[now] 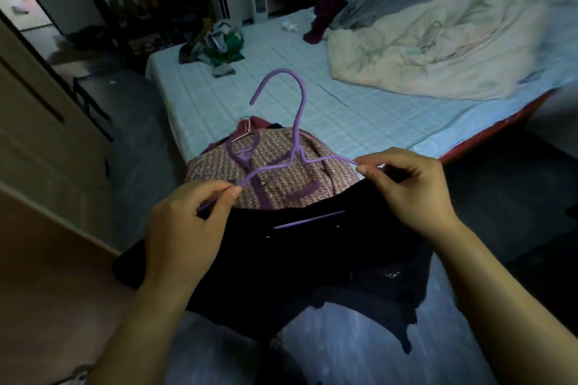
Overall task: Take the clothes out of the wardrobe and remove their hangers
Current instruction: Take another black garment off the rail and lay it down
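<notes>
Purple hanger [297,128], a thin matte-coated rod with its hook upright, was held between my hands. My left hand [184,222] pinched one shoulder and my right hand [413,194] pinched the other tip. A soft black garment [312,259] hung just beneath my fingers [219,194], with the lower bar partly showing against it. I judged the step to be freeing the hanger. The next move called for drawing one shoulder out. Beyond my fingers, a nubby pink-and-purple tweed cardigan [281,172] lay on the bed [359,116].

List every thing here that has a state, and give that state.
left hand, pinching hanger's left end.
right hand, pinching hanger's right end.
hanger, held up, hook upward.
black garment, hanging at the hanger, not yet off.
tweed jacket, lying on bed.
duvet, crumpled.
</notes>
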A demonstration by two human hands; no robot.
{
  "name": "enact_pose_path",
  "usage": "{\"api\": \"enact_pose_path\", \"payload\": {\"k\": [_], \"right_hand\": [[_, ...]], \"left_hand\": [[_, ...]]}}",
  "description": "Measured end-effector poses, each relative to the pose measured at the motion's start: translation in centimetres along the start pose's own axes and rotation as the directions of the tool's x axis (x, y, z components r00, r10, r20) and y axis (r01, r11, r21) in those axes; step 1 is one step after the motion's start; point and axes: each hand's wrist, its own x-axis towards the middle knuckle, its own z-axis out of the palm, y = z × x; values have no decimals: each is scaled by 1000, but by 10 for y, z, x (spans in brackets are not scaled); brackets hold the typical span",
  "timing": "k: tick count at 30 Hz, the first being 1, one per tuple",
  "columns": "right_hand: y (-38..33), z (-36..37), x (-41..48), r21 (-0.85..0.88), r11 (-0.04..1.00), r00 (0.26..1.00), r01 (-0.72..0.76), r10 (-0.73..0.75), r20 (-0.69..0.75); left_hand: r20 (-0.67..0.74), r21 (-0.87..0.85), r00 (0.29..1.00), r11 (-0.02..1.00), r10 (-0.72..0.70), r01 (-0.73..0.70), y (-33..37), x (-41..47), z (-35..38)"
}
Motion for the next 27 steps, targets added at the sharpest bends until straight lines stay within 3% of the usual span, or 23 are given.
{"api": "enact_pose_path", "payload": {"k": [9, 15, 18, 20, 23, 27], "right_hand": [[40, 62, 141, 1, 999, 994, 38, -38, 98], [93, 137, 264, -59, 998, 986, -22, 32, 161], [143, 183, 309, -327, 939, 961, 108, -15, 276], [172, 210, 316, -453, 887, 920, 93, 98, 380], [195, 234, 289, -468, 883, 856, 24, 224, 466], [211, 243, 242, -462, 886, 753, -17, 316, 578]], "left_hand": [[-115, -13, 989, 996, -89, 88, -65, 112, 38], [-140, 38, 979, 987, -149, 156, -138, 233, 76], [-9, 205, 967, 946, -255, 251, -195, 276, 113], [152, 332, 916, 892, -371, 306, -224, 285, 137], [318, 359, 856, 887, -408, 290, -244, 266, 166], [381, 385, 776, 849, -503, 361, -242, 225, 185]]}}
